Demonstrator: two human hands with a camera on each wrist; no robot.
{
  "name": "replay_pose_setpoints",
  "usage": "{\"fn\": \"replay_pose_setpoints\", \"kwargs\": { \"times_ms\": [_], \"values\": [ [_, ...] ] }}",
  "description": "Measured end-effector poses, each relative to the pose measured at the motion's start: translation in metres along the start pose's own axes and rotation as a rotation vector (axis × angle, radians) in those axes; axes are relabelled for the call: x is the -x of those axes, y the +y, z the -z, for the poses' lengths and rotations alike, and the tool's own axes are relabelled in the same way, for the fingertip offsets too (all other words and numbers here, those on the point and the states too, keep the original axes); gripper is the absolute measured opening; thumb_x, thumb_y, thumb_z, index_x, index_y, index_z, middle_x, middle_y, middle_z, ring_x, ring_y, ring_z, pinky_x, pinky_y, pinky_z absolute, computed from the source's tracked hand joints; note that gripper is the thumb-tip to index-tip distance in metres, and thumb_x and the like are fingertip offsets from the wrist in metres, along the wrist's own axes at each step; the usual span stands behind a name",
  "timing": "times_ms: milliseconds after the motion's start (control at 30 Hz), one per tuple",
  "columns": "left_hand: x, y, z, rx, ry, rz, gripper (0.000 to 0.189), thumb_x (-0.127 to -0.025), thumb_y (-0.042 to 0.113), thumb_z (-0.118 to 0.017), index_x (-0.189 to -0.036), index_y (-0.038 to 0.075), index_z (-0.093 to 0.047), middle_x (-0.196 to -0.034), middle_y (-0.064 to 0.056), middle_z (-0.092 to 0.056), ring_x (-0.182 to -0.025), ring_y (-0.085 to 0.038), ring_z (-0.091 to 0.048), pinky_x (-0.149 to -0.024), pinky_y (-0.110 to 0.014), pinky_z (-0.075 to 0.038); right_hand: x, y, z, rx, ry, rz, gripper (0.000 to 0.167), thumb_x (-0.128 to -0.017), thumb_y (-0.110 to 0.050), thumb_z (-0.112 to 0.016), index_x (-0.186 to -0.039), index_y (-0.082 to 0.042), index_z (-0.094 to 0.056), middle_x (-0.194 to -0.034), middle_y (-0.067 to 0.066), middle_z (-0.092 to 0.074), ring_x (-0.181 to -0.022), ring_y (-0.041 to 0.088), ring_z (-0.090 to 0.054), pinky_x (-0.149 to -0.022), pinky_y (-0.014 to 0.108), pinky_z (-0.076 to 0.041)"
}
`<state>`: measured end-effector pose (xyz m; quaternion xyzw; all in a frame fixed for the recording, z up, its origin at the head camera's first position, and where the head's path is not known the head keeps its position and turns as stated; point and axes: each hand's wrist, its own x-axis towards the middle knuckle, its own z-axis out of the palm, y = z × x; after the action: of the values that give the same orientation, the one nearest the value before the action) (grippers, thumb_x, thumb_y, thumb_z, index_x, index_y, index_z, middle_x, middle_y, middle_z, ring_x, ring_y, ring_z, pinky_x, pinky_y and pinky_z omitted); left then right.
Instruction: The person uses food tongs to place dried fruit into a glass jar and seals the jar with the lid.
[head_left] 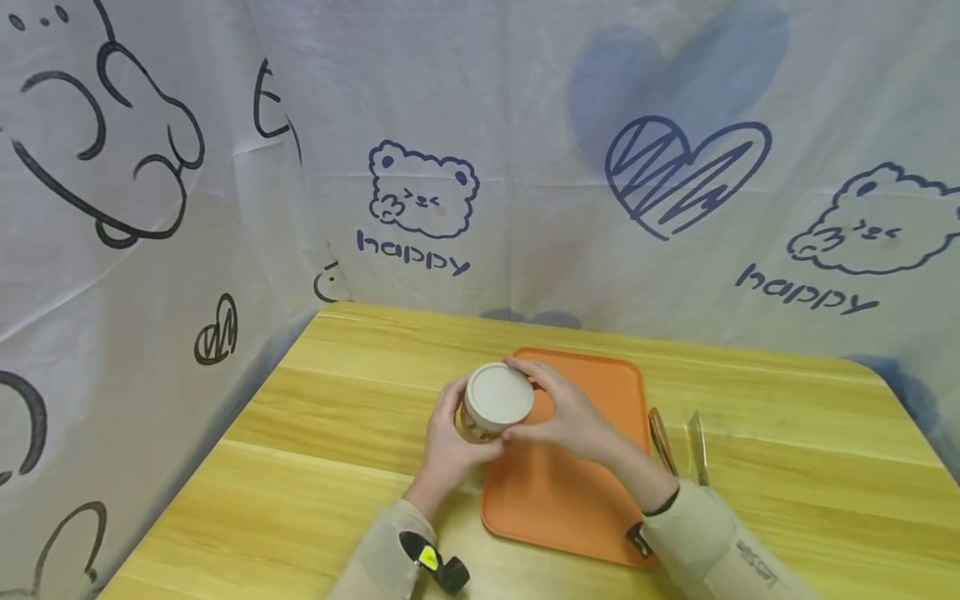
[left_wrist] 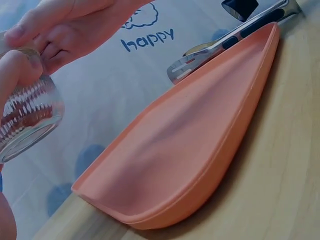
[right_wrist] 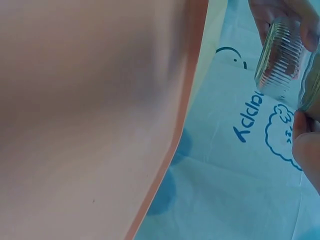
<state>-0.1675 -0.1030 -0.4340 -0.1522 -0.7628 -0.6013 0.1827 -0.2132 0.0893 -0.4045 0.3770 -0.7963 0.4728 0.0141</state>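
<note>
A ribbed clear glass jar (right_wrist: 282, 62) is held up over the left edge of the orange tray, its pale round lid (head_left: 500, 397) facing the head camera. My left hand (head_left: 450, 446) grips the jar's body from the left. Fingers and thumb of my right hand (head_left: 573, 421) curl round the lid's rim from the right. The left wrist view shows the jar's glass base (left_wrist: 32, 130) tilted, apart from the tray. What the jar contains is hard to make out.
Below the hands, the orange tray (head_left: 555, 500) lies on the wood-grain table (head_left: 315, 475). To the tray's right are a brown-handled utensil (head_left: 660, 437) and a shiny metal utensil (head_left: 699, 446), partly behind the right forearm. A printed white cloth (head_left: 540, 250) hangs behind the table.
</note>
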Motion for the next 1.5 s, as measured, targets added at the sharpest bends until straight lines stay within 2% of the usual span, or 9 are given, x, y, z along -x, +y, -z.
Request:
{"fn": "replay_pose_setpoints", "kwargs": {
  "times_ms": [100,233,333,433,533,800,1100,1300,1500],
  "values": [
    [0.000,-0.003,0.003,0.050,-0.046,0.019,0.082,-0.062,-0.005,-0.085,-0.134,-0.002,-0.045,-0.129,-0.016,-0.051,-0.122,-0.027,-0.046,-0.110,-0.043,-0.031,0.000,0.001,0.002,-0.015,-0.025,0.010,0.087,-0.072,-0.019,-0.085,-0.145,-0.008,-0.038,-0.144,0.008,-0.043,-0.122,0.025,-0.046,-0.101,0.050,-0.040],
    [0.000,-0.008,0.011,0.170,-0.164,0.060,0.083,-0.064,-0.008,-0.083,-0.136,-0.001,-0.043,-0.131,-0.014,-0.050,-0.124,-0.024,-0.045,-0.110,-0.038,-0.032,0.000,0.003,0.006,-0.065,-0.097,0.040,0.089,-0.073,-0.017,-0.085,-0.147,-0.009,-0.035,-0.148,0.006,-0.039,-0.127,0.025,-0.043,-0.105,0.053,-0.035],
    [-0.001,-0.011,0.016,0.221,-0.250,0.062,0.084,-0.063,-0.012,-0.081,-0.137,-0.003,-0.043,-0.132,-0.015,-0.050,-0.123,-0.025,-0.046,-0.108,-0.034,-0.034,-0.001,0.006,0.007,-0.094,-0.158,0.049,0.088,-0.075,-0.018,-0.083,-0.148,-0.011,-0.035,-0.149,0.003,-0.038,-0.131,0.022,-0.039,-0.108,0.049,-0.033],
    [-0.002,-0.013,0.019,0.236,-0.290,0.054,0.084,-0.063,-0.013,-0.081,-0.137,-0.003,-0.042,-0.132,-0.016,-0.050,-0.122,-0.025,-0.046,-0.109,-0.033,-0.032,-0.001,0.006,0.006,-0.110,-0.181,0.039,0.085,-0.077,-0.018,-0.082,-0.148,-0.013,-0.035,-0.148,0.001,-0.039,-0.132,0.020,-0.038,-0.109,0.045,-0.034],
    [-0.002,-0.012,0.017,0.216,-0.255,0.071,0.085,-0.063,-0.011,-0.082,-0.137,-0.002,-0.043,-0.132,-0.015,-0.051,-0.123,-0.024,-0.046,-0.109,-0.033,-0.032,0.000,0.005,0.004,-0.110,-0.140,0.009,0.084,-0.076,-0.019,-0.083,-0.147,-0.013,-0.037,-0.146,0.000,-0.041,-0.131,0.018,-0.040,-0.108,0.042,-0.035],
    [-0.003,0.000,0.006,0.070,-0.049,0.057,0.083,-0.062,-0.006,-0.085,-0.134,-0.003,-0.045,-0.130,-0.017,-0.050,-0.125,-0.026,-0.045,-0.111,-0.037,-0.029,0.000,0.001,-0.006,-0.071,0.021,-0.035,0.087,-0.073,-0.020,-0.084,-0.146,-0.011,-0.038,-0.146,0.005,-0.042,-0.131,0.022,-0.040,-0.108,0.043,-0.035],
    [-0.006,-0.001,0.003,0.035,0.044,0.035,0.082,-0.060,-0.005,-0.086,-0.133,-0.002,-0.046,-0.130,-0.017,-0.049,-0.128,-0.026,-0.042,-0.112,-0.037,-0.028,0.000,0.002,-0.009,-0.116,0.083,0.008,0.084,-0.074,-0.010,-0.082,-0.145,-0.005,-0.038,-0.144,0.012,-0.043,-0.128,0.026,-0.044,-0.106,0.041,-0.038],
    [-0.007,-0.011,0.008,0.142,-0.023,0.008,0.083,-0.060,-0.009,-0.084,-0.133,-0.005,-0.045,-0.129,-0.018,-0.051,-0.125,-0.027,-0.045,-0.111,-0.036,-0.031,0.002,0.001,-0.002,-0.085,0.040,0.031,0.087,-0.073,-0.012,-0.083,-0.146,-0.008,-0.036,-0.146,0.008,-0.041,-0.131,0.027,-0.040,-0.108,0.045,-0.034],
    [-0.007,-0.037,0.013,0.276,-0.215,0.033,0.087,-0.059,-0.015,-0.082,-0.136,0.000,-0.044,-0.132,-0.014,-0.050,-0.123,-0.023,-0.046,-0.109,-0.030,-0.034,-0.001,0.006,0.006,-0.230,-0.125,0.095,0.093,-0.075,-0.001,-0.080,-0.150,-0.007,-0.027,-0.154,0.011,-0.028,-0.139,0.027,-0.027,-0.113,0.046,-0.026]
  ]
}}
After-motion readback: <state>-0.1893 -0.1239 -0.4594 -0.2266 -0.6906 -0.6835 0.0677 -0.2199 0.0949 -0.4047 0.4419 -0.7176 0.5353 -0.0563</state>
